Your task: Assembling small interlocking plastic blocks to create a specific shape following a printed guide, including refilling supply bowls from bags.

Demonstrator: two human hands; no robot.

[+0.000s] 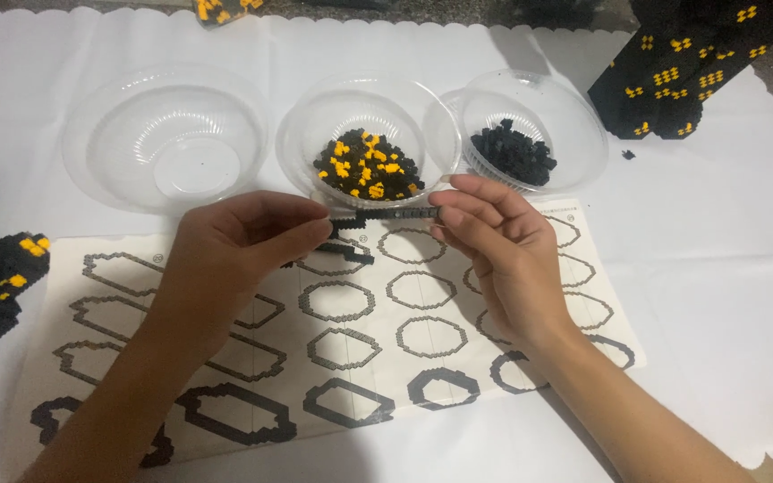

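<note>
Desk [709, 268] under a white scallop-edged cover, with a printed sheet [333, 340] of ring-shaped outlines spread across it. Thin black brick strip [385, 215] held level just above the sheet's far edge, left hand [234, 259] pinching one end and right hand [503, 246] pinching the other, fingers closed on it. Beyond the sheet, three clear bowls in a row: empty one [165, 139], middle one [364, 134] with black and yellow pieces, third [530, 125] with black pieces; black-and-yellow brick builds [682, 72] stand past the sheet's corners.
</note>
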